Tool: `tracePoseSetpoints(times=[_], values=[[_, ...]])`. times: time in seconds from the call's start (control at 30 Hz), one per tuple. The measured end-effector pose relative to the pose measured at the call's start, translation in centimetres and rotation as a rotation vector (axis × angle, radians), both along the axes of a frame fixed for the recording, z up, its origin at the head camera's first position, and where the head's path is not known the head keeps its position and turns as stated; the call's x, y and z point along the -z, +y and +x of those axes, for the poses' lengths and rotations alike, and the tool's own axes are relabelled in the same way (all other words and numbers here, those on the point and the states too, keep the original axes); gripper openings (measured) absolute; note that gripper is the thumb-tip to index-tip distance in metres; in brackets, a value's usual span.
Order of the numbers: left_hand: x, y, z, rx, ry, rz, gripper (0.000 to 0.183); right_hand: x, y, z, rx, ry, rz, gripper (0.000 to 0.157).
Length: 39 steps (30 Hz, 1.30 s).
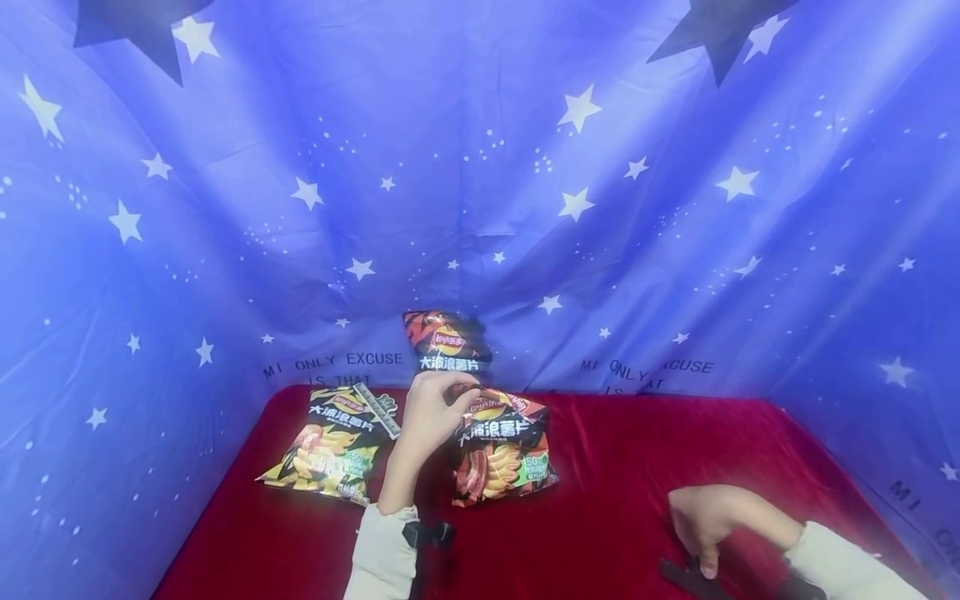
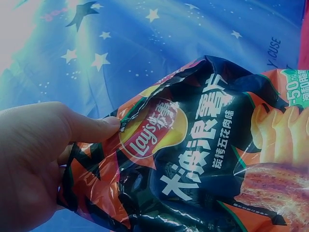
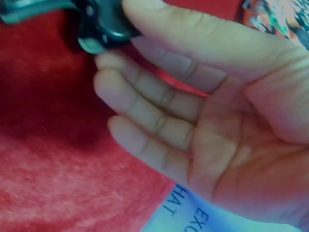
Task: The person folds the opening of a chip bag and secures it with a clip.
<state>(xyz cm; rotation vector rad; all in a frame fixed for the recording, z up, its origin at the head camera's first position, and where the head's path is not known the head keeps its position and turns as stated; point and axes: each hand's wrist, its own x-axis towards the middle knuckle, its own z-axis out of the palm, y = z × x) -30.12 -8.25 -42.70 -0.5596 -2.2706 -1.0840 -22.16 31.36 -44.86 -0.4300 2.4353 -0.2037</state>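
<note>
My left hand pinches the top corner of an orange-and-black Lay's potato chip bag between thumb and fingers; in the head view this appears to be the front right chip bag. The hand's far fingers are hidden behind the wrapper in the left wrist view. At the table's right, my right hand holds a dark, long bag clip between thumb and index finger. In the right wrist view the clip is partly cut off at the top, and the other fingers are loosely bent below it.
A yellow-and-black chip bag lies to the left, with a pale decorated clip at its top corner. Another orange-and-black chip bag stands at the back against the blue starry curtain. Red cloth covers the table.
</note>
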Motion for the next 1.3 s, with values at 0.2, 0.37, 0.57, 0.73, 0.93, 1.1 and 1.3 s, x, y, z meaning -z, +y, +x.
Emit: tracePoseSetpoints(times=[0.2, 0.37, 0.57, 0.73, 0.93, 1.1, 1.3], values=[[0.0, 0.0, 0.1, -0.001, -0.014, 0.002, 0.013, -0.6, 0.6, -1.3, 0.0, 0.084, -0.259, 0.026], [0.0, 0.0, 0.1, -0.008, -0.023, -0.006, 0.013, -1.4, 0.7, -2.7, -0.002, 0.2, -0.346, 0.027], [0.2, 0.1, 0.3, -0.012, -0.038, -0.007, 0.013, -3.2, 0.2, -4.7, 0.062, 0.406, -0.415, 0.03], [0.3, 0.2, 0.3, -0.014, -0.038, -0.009, 0.013, -5.5, -0.2, -5.8, 0.148, 0.589, -0.485, 0.035], [0.1, 0.2, 0.3, -0.006, -0.02, -0.008, 0.013, -7.8, -0.8, -5.8, 0.262, 0.683, -0.718, 0.034], [-0.1, 0.2, 0.5, 0.0, -0.003, -0.014, 0.013, -8.8, -2.1, -5.3, 0.349, 0.754, -0.874, 0.037], [-0.2, 0.4, 0.6, -0.001, 0.004, -0.022, 0.013, -9.2, -3.8, -5.2, 0.404, 0.847, -0.987, 0.037]])
